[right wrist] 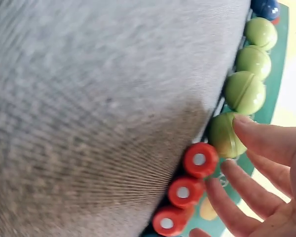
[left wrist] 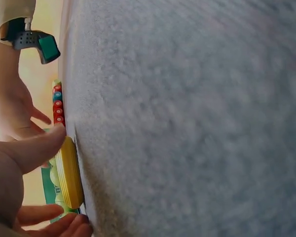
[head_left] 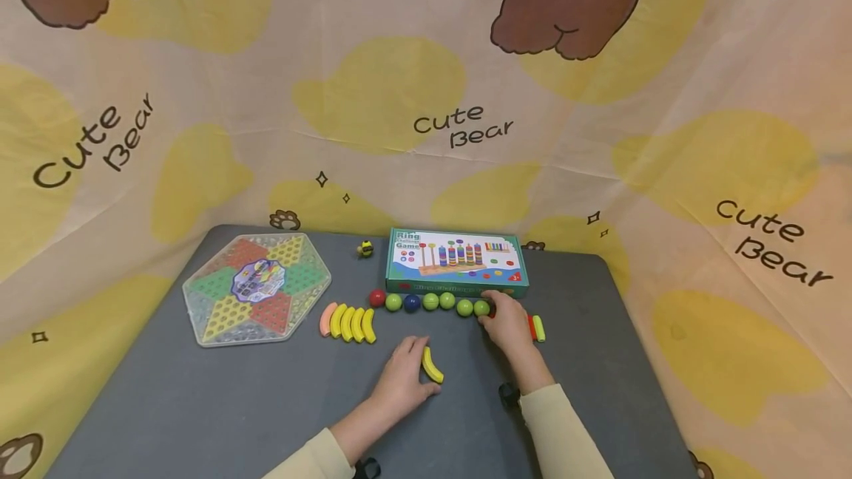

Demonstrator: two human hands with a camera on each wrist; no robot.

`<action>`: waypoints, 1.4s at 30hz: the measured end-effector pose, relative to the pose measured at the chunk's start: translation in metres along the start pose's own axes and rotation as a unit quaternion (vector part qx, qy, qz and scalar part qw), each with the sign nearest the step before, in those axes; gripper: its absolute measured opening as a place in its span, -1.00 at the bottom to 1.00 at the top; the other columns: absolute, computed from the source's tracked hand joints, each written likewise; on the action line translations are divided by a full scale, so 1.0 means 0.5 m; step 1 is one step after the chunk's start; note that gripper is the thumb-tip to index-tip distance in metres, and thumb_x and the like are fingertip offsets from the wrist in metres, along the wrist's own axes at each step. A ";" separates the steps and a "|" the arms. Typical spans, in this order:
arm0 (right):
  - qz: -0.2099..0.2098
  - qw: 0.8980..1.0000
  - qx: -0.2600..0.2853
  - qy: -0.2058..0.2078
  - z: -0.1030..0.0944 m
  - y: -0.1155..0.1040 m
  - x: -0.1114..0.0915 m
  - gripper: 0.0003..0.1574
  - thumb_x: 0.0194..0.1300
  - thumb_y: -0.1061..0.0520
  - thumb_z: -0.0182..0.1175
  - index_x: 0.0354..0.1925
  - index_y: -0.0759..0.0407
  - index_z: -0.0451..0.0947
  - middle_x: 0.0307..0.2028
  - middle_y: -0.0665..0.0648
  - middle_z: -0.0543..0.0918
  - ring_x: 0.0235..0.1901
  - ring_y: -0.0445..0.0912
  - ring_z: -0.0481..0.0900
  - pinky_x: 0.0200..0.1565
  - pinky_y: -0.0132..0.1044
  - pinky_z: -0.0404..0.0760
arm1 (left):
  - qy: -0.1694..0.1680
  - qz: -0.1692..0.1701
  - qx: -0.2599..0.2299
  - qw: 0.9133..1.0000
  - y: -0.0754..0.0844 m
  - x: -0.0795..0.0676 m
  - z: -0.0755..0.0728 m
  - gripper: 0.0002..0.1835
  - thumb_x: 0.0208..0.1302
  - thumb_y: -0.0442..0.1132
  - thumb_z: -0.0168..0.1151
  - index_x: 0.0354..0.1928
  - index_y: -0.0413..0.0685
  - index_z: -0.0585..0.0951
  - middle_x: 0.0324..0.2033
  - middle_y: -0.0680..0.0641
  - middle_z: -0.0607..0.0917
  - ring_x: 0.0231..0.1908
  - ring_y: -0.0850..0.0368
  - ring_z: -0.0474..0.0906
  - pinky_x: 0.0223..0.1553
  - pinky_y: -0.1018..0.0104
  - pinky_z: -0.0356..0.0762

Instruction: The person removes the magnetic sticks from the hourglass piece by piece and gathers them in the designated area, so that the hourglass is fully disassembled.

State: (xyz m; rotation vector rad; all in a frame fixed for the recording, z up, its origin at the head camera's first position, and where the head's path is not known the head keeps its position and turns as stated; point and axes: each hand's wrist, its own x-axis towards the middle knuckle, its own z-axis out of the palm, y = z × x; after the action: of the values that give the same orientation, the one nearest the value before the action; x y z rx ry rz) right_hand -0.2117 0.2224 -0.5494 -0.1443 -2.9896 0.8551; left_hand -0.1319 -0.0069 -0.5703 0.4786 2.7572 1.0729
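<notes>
My left hand (head_left: 401, 383) holds a yellow toy banana (head_left: 432, 366) lengthwise, fingers at its far end and thumb at its near end. The banana (left wrist: 70, 173) lies on or just above the table in the left wrist view. My right hand (head_left: 507, 322) pinches the green ball (right wrist: 226, 134) at the right end of a row of balls. That row also has a red ball (head_left: 377, 298), a blue ball (head_left: 413, 303) and several green ones. Red pieces with pale round centres (right wrist: 199, 159) lie beside the right fingers, partly hidden by the hand in the head view.
A pink piece (head_left: 327, 319) and several yellow bananas (head_left: 347, 324) line up left of centre. Behind the balls lies a ring game box (head_left: 456, 261). A hexagonal board (head_left: 302, 316) occupies the left; a toy bee (head_left: 364, 248) sits at the back. A light green piece (head_left: 539, 328) lies right.
</notes>
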 end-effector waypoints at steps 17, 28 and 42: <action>-0.043 0.998 0.040 0.021 -0.014 -0.041 -0.100 -0.45 0.17 0.13 0.49 0.14 0.13 0.64 0.11 0.18 0.67 0.12 0.11 0.61 0.18 0.10 0.57 | 0.023 0.036 0.062 0.997 -0.009 0.009 0.006 -0.24 -0.03 -0.01 0.62 0.17 -0.29 0.58 0.04 -0.17 0.61 0.09 -0.10 0.47 0.18 -0.02 0.45; -0.065 0.996 0.038 -0.046 0.034 -0.031 -0.150 -0.51 0.15 0.13 0.50 0.07 0.12 0.66 -0.03 0.12 0.73 -0.07 0.02 0.66 0.04 0.02 0.66 | 0.049 0.043 0.079 0.995 -0.029 0.025 -0.045 -0.23 -0.01 -0.07 0.55 0.27 -0.20 0.54 0.14 -0.16 0.63 0.15 -0.15 0.44 0.23 -0.14 0.38; -0.068 0.994 0.035 -0.075 0.038 -0.039 -0.174 -0.51 0.19 0.08 0.48 0.09 0.10 0.65 -0.01 0.10 0.72 -0.03 0.01 0.65 0.06 0.03 0.64 | 0.068 0.005 0.130 0.989 -0.114 0.064 -0.131 -0.27 -0.03 -0.04 0.55 0.25 -0.07 0.57 0.14 -0.06 0.65 0.09 -0.06 0.38 0.10 -0.05 0.34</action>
State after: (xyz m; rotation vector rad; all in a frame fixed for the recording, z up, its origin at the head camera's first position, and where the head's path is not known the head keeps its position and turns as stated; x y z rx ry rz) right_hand -0.1279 0.1877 -0.5552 0.1306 -3.0554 0.9946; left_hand -0.1917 -0.0771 -0.5612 0.4652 3.0365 0.7769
